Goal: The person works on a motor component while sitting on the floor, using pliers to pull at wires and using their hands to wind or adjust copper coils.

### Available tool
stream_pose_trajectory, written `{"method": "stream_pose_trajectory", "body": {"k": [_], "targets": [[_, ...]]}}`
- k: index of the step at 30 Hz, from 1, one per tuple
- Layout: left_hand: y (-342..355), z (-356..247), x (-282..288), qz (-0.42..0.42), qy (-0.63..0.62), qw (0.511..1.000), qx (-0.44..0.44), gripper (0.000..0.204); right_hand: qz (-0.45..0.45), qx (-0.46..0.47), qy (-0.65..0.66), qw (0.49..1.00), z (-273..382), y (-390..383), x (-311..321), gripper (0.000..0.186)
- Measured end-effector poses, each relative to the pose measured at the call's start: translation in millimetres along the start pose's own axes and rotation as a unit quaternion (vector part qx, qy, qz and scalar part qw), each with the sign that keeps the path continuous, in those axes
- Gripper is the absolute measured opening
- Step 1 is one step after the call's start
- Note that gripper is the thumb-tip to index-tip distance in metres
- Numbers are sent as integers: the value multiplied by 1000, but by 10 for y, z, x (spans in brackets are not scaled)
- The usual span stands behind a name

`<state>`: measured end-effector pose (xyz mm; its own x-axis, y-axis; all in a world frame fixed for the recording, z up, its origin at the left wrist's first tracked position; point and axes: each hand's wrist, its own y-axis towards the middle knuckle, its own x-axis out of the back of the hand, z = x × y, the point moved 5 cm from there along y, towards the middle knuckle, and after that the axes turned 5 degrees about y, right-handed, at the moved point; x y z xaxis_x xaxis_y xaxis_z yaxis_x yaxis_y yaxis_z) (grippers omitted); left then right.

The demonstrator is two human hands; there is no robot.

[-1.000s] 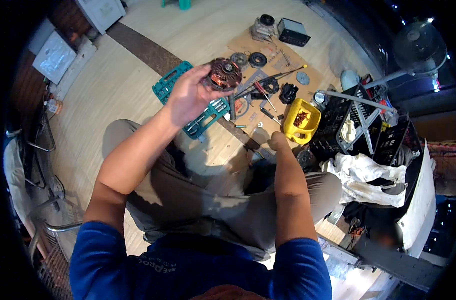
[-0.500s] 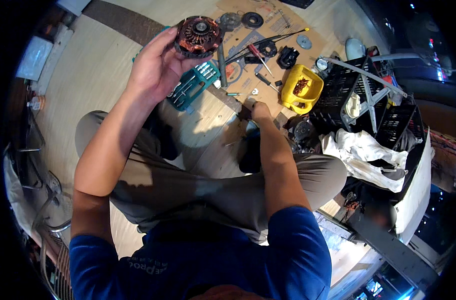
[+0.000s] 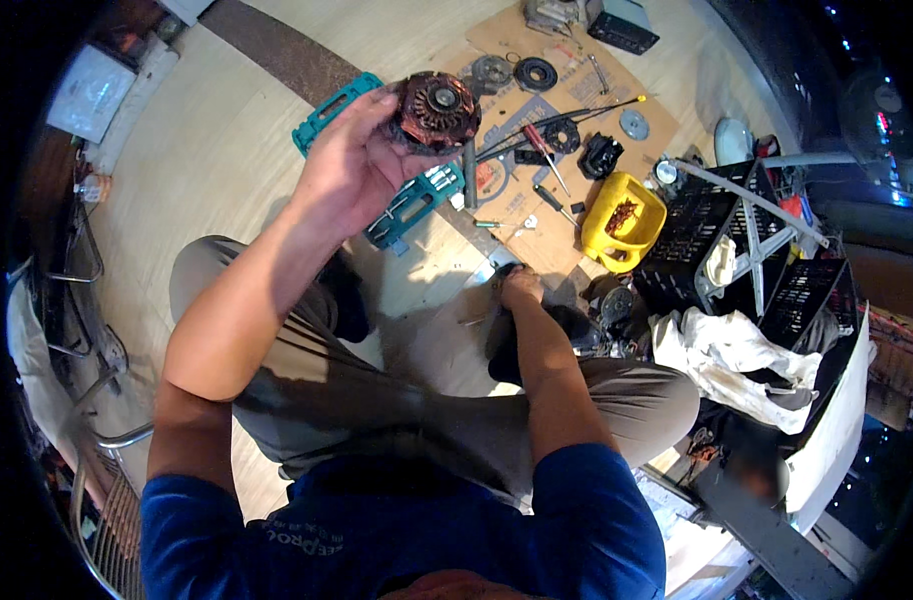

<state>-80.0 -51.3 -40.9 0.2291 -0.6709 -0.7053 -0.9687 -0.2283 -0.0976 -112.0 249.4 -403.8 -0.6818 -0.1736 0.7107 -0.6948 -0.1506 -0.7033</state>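
Observation:
My left hand [image 3: 357, 160] grips a round motor part [image 3: 439, 112] with copper windings and a metal hub, held up above an open teal socket case [image 3: 414, 215]. My right hand [image 3: 520, 284] is low near my dark-shod foot, fingers curled around something dark that I cannot make out. Beside it on cardboard [image 3: 652, 130] lie a screwdriver with a dark handle [image 3: 550, 198], a red-handled screwdriver [image 3: 545, 153], a yellow cut jug [image 3: 602, 240] holding small rusty-coloured pieces, black round parts [image 3: 535, 73] and a grey disc [image 3: 634, 124].
Black plastic crates [image 3: 687, 255] with grey metal bars and a white cloth [image 3: 727, 365] crowd the right. A metal chair frame [image 3: 92, 340] is at the left. A boxy black unit [image 3: 622, 30] and a grey housing [image 3: 547, 14] sit at the back.
My right hand has shifted left from beside the yellow jug toward my foot, its fingertips now on a dark thing. My left hand still grips the copper-wound part. The view has shifted slightly.

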Motion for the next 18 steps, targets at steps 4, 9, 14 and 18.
{"method": "stream_pose_trajectory", "body": {"k": [4, 9, 14, 18], "targets": [[-34, -12, -20, -54, 1, 999, 3, 36, 2, 48, -32, 998, -31, 36, -39, 51], [-58, -38, -57, -29, -17, 999, -5, 34, 25, 67, -28, 997, 1, -37, 6, 62], [-152, -130, -11, -27, -33, 999, -17, 34, -98, 91, 89, 987, 85, -214, 320, 60], [-59, -66, -170, -5, -67, 998, -18, 35, -244, 128, 254, 927, -122, -50, 778, 52]]}}
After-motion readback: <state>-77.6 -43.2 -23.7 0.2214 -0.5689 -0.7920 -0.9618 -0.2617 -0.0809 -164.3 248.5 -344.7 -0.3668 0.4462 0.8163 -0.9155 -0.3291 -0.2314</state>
